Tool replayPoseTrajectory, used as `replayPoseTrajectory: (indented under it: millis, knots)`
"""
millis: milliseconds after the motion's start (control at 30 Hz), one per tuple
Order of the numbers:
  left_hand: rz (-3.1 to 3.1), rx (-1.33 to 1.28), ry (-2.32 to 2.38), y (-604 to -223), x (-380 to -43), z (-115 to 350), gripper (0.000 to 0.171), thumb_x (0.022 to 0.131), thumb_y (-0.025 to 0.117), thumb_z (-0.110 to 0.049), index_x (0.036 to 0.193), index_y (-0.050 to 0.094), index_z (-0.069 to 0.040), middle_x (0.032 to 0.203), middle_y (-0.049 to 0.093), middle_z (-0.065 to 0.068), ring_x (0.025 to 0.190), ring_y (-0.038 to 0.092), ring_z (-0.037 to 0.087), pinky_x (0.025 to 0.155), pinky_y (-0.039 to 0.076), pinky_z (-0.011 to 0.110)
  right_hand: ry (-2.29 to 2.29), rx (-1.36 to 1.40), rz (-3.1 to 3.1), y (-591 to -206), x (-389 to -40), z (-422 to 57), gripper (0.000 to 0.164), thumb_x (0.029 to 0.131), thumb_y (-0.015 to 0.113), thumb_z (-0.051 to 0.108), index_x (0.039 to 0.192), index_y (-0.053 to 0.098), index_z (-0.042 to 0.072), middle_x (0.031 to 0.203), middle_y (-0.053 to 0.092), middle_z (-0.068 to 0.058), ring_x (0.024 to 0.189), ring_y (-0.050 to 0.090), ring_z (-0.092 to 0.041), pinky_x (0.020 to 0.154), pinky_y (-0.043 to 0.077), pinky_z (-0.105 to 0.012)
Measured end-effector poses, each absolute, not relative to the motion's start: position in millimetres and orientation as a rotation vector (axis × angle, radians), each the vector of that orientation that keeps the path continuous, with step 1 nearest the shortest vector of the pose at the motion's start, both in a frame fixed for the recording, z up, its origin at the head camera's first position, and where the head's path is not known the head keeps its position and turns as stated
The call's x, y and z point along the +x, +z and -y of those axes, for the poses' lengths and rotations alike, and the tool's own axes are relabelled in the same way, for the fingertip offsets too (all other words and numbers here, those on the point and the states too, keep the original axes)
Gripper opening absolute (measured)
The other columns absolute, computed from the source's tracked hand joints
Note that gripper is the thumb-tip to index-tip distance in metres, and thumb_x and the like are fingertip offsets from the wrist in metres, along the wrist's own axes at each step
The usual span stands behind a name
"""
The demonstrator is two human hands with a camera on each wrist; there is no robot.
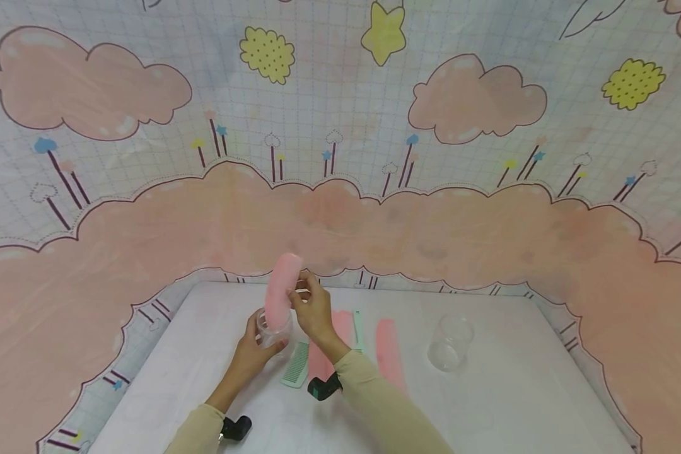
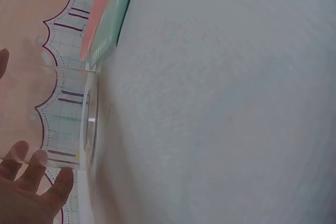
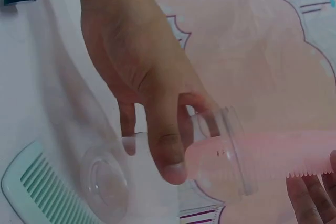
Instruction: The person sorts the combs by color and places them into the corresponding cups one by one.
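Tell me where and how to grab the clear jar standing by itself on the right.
Best gripped round the side wall of the clear jar, near mid-height, coming from the person's right. It looks upright, so the curved wall should suit a wrapping grip; a flat-lying pink comb on its left makes that side less handy. The right hand pinches another comb, so must release that first.

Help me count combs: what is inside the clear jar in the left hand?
One end of a pink comb, held by the right hand; I see no other comb in the clear jar. Whatever the left hand covers cannot be seen.
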State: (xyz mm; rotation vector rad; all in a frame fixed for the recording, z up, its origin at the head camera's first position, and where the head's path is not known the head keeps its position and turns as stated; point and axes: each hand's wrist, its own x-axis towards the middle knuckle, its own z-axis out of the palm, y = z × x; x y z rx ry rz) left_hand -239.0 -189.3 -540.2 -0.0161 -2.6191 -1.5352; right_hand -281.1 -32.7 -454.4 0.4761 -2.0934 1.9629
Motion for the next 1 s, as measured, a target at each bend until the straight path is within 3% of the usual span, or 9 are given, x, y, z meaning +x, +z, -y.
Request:
replayPoseTrajectory:
  millis: [567,1000]
  knots:
    - [2.629,-0.009,-1.503,-540.4,-237.3,188.5,0.095,0.083,0.078,-0.033,0.153,0.017,-0.011,0.152,0.039,0.025,0.138,0.041,0.044,0.112,0.037,0.06,1.747,0.378,2.291,-475.5,-284.0,39.0,0.024,0.09,0.068,0.008,0.113,0.063,0.014,0.099,0.073,-0.007,0.085,0.069,-0.011,0.074,0.054,-0.017]
    - [2.636,0.004,-1.513,-541.5,-237.0,188.4,0.096,0.083,0.078,-0.035,0.153,0.016,-0.011,0.152,0.039,0.024,0.139,0.04,0.043,0.113,0.037,0.059,1.668,0.402,2.359,-487.8,-284.0,40.5,0.014,0.089,0.07,0.013,0.103,0.067,0.014,0.093,0.073,-0.001,0.087,0.063,-0.008,0.071,0.045,-0.015]
